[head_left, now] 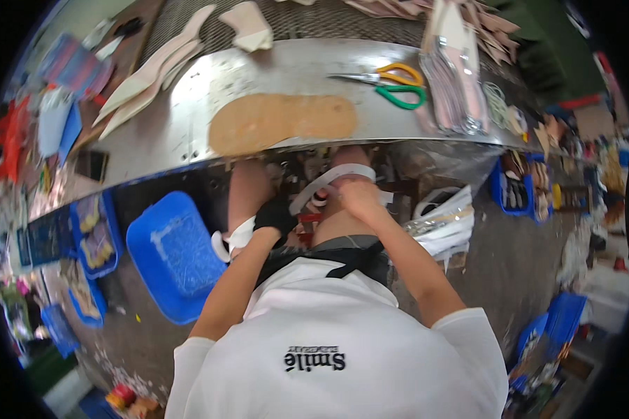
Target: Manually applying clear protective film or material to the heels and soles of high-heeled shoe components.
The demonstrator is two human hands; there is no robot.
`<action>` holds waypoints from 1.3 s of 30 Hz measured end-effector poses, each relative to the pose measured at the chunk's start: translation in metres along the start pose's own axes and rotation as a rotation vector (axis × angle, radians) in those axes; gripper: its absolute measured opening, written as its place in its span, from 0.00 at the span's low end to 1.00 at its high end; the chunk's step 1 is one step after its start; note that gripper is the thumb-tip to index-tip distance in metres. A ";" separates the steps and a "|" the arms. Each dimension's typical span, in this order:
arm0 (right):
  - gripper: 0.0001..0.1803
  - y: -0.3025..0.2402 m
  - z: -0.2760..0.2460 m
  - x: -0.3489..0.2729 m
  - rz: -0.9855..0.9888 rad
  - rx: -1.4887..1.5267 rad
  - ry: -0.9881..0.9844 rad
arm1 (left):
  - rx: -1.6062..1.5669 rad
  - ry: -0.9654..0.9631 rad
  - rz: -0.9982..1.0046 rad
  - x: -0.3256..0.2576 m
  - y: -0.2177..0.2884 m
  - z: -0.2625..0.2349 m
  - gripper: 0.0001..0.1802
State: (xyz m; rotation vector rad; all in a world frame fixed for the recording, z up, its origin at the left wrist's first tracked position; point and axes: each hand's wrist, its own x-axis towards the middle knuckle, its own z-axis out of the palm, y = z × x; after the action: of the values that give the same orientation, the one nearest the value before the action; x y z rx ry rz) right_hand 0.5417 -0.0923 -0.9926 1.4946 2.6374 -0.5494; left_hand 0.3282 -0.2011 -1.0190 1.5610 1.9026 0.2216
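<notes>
Below the bench edge, both my hands are over my lap. My left hand [276, 215], in a black glove, is closed at my left thigh. A white curved piece [242, 232] sticks out on its left side, and its fingers are mostly hidden in the dark. My bare right hand [360, 198] rests on my right thigh, its fingers bent and closed at a white curved strip [321, 187]. That strip arcs above the fingers and runs down toward the glove. Small dark rings or bands [319, 198] show beside the right fingertips.
On the metal bench [293, 70] lie a tan sole-shaped board [283, 123], scissors with orange and green handles [398, 85], pale cut strips [157, 70] and bundled pink pieces [454, 87]. A blue tub [175, 255] stands at left. White sheets in plastic [444, 223] are at right.
</notes>
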 end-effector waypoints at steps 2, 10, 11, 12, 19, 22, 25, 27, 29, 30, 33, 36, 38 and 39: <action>0.11 0.031 -0.016 0.008 -0.028 0.001 -0.088 | 0.017 0.016 0.004 0.002 0.001 0.004 0.34; 0.05 0.334 -0.087 -0.060 0.796 0.962 0.650 | -0.712 0.089 -0.322 -0.119 -0.145 -0.162 0.14; 0.05 0.368 -0.090 -0.073 0.828 1.283 0.795 | -0.550 0.212 -0.529 -0.146 -0.170 -0.181 0.13; 0.05 0.434 -0.088 -0.102 0.791 1.528 0.921 | -0.431 0.317 -0.572 -0.160 -0.219 -0.185 0.13; 0.17 0.457 -0.115 -0.097 0.543 1.623 1.378 | -0.401 0.563 -0.612 -0.206 -0.286 -0.167 0.14; 0.24 0.363 -0.098 -0.059 0.522 1.213 0.477 | -0.536 0.441 -0.385 -0.158 -0.153 -0.196 0.16; 0.38 0.213 -0.093 -0.026 0.482 -0.044 -0.015 | -0.554 0.309 -0.205 -0.137 -0.085 -0.215 0.17; 0.35 0.149 -0.066 -0.022 0.320 0.050 0.020 | -0.480 0.289 -0.170 -0.125 -0.066 -0.217 0.18; 0.37 0.059 -0.059 -0.013 0.151 0.351 0.048 | -0.416 0.229 -0.117 -0.121 -0.060 -0.215 0.16; 0.38 0.042 -0.037 -0.007 -0.008 0.187 0.245 | -0.426 0.212 -0.119 -0.115 -0.054 -0.213 0.15; 0.19 0.053 0.010 0.014 -0.036 0.297 0.296 | -0.369 0.263 -0.045 -0.111 -0.063 -0.211 0.17; 0.09 0.120 -0.005 0.014 0.191 0.530 0.362 | -0.556 0.385 -0.256 -0.170 -0.152 -0.244 0.22; 0.11 0.212 -0.022 0.003 0.598 0.727 0.416 | -0.545 0.547 -0.483 -0.213 -0.167 -0.279 0.21; 0.13 0.274 -0.025 -0.013 0.740 0.390 0.625 | -0.765 0.673 -0.290 -0.218 -0.179 -0.281 0.21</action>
State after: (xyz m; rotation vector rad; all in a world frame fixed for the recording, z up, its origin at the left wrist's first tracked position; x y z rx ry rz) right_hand 0.7821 0.0333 -1.0422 2.9604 2.0677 -0.5997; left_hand 0.0360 -0.3752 -0.8130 0.7160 2.1043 1.2978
